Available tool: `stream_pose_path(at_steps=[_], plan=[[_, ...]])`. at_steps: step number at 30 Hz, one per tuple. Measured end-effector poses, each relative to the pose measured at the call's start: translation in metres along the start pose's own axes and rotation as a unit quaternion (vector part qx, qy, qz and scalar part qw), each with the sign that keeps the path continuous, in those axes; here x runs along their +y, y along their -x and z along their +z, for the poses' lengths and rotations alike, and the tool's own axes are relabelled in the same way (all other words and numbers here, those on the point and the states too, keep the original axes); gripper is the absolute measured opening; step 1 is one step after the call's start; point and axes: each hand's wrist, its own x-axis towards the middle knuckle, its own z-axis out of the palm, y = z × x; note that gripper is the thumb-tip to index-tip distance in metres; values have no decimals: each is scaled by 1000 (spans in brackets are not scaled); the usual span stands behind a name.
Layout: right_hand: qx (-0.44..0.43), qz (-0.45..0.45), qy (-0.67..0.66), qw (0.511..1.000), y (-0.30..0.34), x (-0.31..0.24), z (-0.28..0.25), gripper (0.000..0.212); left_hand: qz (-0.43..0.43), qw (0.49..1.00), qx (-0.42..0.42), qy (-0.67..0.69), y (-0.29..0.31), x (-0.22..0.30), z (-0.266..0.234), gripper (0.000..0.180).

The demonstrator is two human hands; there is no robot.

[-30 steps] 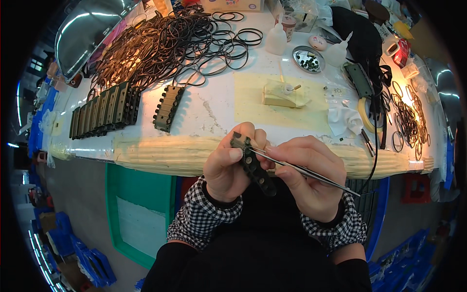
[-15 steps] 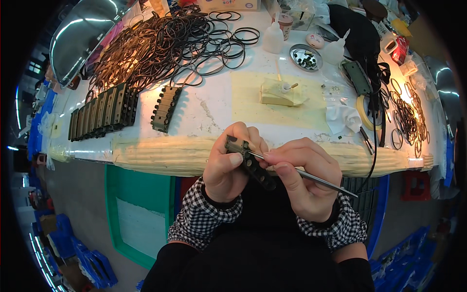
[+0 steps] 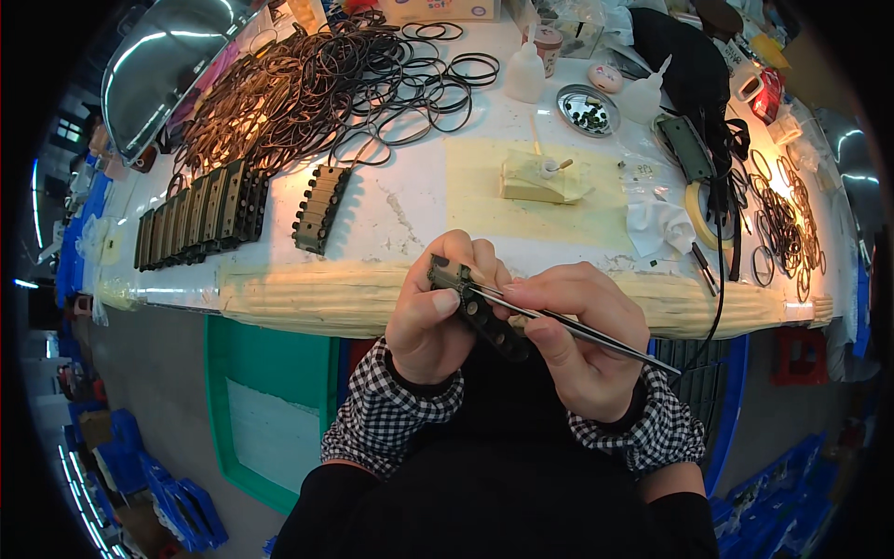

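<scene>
My left hand (image 3: 424, 326) is closed around a dark green, narrow part (image 3: 485, 321) with round studs along its side, held tilted in front of my chest. Tweezers (image 3: 619, 345) lie in my closed right hand (image 3: 596, 359), pinched between thumb and fingers. Their tips reach the upper end of the part, beside my left thumb. Whether they grip anything there is too small to tell. A similar studded part (image 3: 319, 210) stands alone on the table, and several more stand in a row (image 3: 200, 216) farther left.
Dark rubber-like loops (image 3: 289, 93) are heaped at the back left. Beyond my hands are a yellowish block (image 3: 535, 186), a round metal dish (image 3: 587, 110) of small dark bits and white squeeze bottles (image 3: 525, 76). A padded edge (image 3: 298, 296) borders the table; a green bin (image 3: 270, 354) is below.
The tweezers have turned slightly in my right hand, and their two arms now show apart. The part stays in my left hand, almost unmoved.
</scene>
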Motion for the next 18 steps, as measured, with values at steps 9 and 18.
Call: stream_pose_path(at_steps=[9, 18], plan=[[-23, 2, 39, 999, -4, -10, -3, 16, -5, 1000, -14, 17, 1, -2, -6, 26], [-31, -41, 35, 998, -1, -1, -4, 17, -5, 1000, -23, 20, 4, -3, -7, 25]])
